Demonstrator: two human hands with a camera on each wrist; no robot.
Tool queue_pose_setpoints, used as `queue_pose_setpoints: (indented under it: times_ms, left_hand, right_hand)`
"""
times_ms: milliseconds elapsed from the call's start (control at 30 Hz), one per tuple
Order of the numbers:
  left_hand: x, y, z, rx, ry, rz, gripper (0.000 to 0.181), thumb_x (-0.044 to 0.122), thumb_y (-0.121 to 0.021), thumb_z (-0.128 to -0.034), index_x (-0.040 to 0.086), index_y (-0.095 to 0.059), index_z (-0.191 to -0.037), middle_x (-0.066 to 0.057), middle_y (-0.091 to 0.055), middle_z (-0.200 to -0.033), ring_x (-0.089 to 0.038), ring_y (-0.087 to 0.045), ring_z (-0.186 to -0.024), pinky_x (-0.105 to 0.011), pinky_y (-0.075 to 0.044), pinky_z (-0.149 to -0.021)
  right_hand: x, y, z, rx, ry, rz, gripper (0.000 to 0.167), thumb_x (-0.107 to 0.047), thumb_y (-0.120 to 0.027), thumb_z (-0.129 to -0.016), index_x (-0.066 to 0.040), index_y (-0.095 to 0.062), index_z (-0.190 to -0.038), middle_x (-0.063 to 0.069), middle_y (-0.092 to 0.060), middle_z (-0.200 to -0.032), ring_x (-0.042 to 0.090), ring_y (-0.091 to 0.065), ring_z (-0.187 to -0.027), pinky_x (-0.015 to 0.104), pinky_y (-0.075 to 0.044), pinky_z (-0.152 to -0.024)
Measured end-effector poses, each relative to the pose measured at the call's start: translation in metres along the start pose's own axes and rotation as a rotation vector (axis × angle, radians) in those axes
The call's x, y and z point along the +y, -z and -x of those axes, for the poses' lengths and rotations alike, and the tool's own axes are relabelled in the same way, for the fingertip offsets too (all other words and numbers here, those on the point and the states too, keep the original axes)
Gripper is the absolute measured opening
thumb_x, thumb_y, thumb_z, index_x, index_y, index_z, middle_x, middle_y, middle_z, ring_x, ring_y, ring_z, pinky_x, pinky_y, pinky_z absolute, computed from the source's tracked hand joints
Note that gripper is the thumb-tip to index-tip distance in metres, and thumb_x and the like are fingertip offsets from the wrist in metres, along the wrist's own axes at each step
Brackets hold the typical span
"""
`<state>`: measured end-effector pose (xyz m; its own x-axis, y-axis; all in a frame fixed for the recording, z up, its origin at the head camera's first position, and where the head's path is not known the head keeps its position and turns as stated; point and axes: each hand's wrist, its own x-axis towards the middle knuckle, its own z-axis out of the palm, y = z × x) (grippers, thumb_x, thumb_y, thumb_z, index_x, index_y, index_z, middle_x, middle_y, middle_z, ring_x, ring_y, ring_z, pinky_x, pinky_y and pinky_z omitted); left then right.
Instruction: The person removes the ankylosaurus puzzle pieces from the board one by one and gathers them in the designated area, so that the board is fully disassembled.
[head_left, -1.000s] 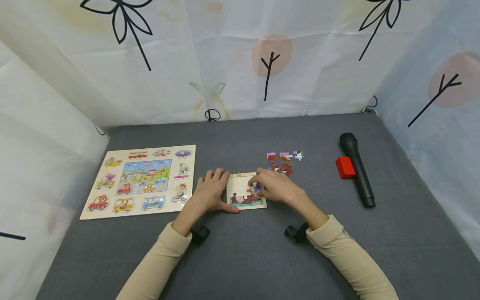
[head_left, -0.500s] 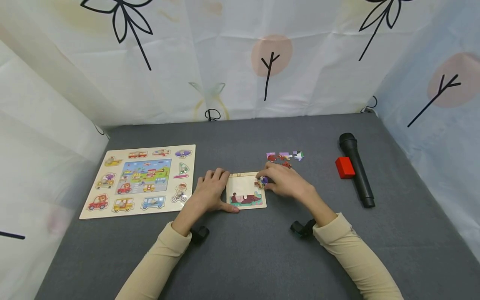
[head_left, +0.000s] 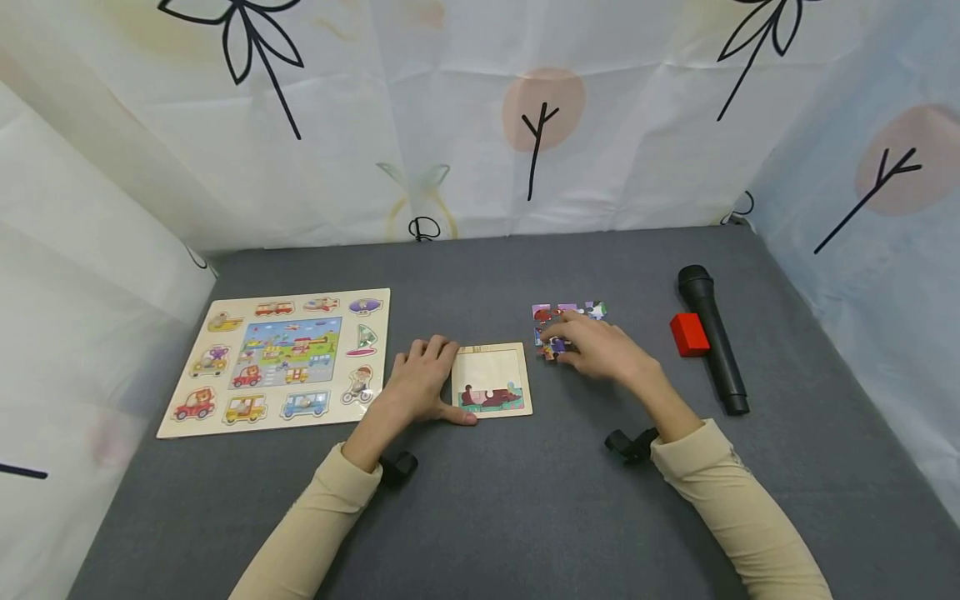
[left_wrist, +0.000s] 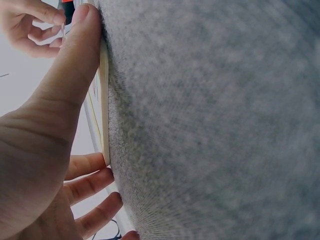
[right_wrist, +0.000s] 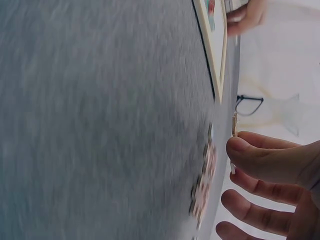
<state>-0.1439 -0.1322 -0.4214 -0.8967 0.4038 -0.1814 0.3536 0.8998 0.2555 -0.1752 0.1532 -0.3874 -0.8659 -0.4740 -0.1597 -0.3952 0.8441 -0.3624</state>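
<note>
Head view, with 12 o'clock pointing toward the printed cloth (head_left: 450, 100): the small puzzle tray (head_left: 486, 365) lies flat near the middle of the bench (head_left: 480, 517). Inside its raised rim, a fitted strip of puzzle (head_left: 491, 399) in brown and green fills the 6 o'clock side; pale floor shows across the rest. The left hand (head_left: 416, 387) is spread at the tray's 9 o'clock side, thumb and fingers resting against the edge. Just off the tray's 2 o'clock corner, the right hand (head_left: 603, 346) pinches a colourful puzzle piece (head_left: 552, 351); I cannot tell whether it is one piece or several joined. Loose pieces (head_left: 542, 312) lie near the tray at 1 to 2 o'clock, partly covered by that hand.

At 9 o'clock, well apart from the tray, the large picture board (head_left: 176, 427) carries vehicle shapes around a central town scene. At 3 o'clock, a black microphone (head_left: 723, 358) lies with a red block (head_left: 690, 335) just beside it.

Only the right wrist view shows the held piece edge-on between thumb and fingers, apart from the blurred loose pieces. Left wrist view adds the tray's thin side, the thumb along it and a fingertip touching its far end, details the head view cannot give.
</note>
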Motion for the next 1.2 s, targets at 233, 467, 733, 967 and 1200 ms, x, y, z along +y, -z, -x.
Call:
queue_pose_setpoints:
  times_ms: [233,467,733,967,1200]
  left_hand:
    - [-0.001,-0.001,0.0,0.005,0.001,-0.005,0.112,0.066,-0.089,-0.0643,0.01,-0.044,-0.151,-0.014,-0.045,-0.148,-0.04,-0.043,-0.133,-0.06,-0.041,-0.102]
    - [-0.001,-0.002,0.0,0.012,-0.004,0.002,0.112,0.065,-0.089,-0.0641,0.01,-0.044,-0.15,-0.013,-0.046,-0.148,-0.04,-0.043,-0.133,-0.059,-0.041,-0.101]
    - [-0.001,-0.003,-0.001,0.008,0.0,0.013,0.111,0.065,-0.089,-0.0649,0.01,-0.044,-0.151,-0.013,-0.045,-0.149,-0.039,-0.043,-0.134,-0.059,-0.04,-0.102]
    - [-0.001,-0.003,-0.001,0.005,0.002,0.011,0.112,0.065,-0.089,-0.0647,0.01,-0.044,-0.151,-0.013,-0.045,-0.149,-0.039,-0.043,-0.134,-0.059,-0.04,-0.103]
    - [-0.001,-0.001,0.001,0.0,0.006,0.018,0.111,0.063,-0.09,-0.0645,0.01,-0.044,-0.15,-0.014,-0.045,-0.148,-0.04,-0.043,-0.134,-0.06,-0.04,-0.103]
  right_hand:
    - [0.02,0.009,0.004,0.008,-0.04,0.011,0.037,-0.007,-0.075,-0.091,-0.013,-0.072,-0.128,0.015,-0.064,-0.114,0.027,-0.06,-0.093,0.044,-0.051,-0.075]
    - [0.042,0.013,0.007,0.015,-0.098,0.004,0.037,-0.007,-0.073,-0.093,-0.013,-0.071,-0.129,0.018,-0.064,-0.121,0.031,-0.061,-0.102,0.053,-0.052,-0.082]
    - [0.06,0.015,0.008,0.008,-0.136,0.007,0.034,-0.006,-0.073,-0.093,-0.007,-0.071,-0.127,0.02,-0.063,-0.119,0.034,-0.06,-0.104,0.061,-0.05,-0.089]
    - [0.063,0.014,0.006,0.012,-0.128,0.002,0.034,-0.007,-0.072,-0.094,-0.007,-0.071,-0.128,0.021,-0.062,-0.118,0.034,-0.06,-0.102,0.062,-0.048,-0.089]
    - [0.065,0.012,0.006,0.014,-0.124,-0.002,0.035,-0.008,-0.072,-0.094,-0.008,-0.07,-0.129,0.021,-0.063,-0.118,0.033,-0.06,-0.103,0.06,-0.048,-0.088]
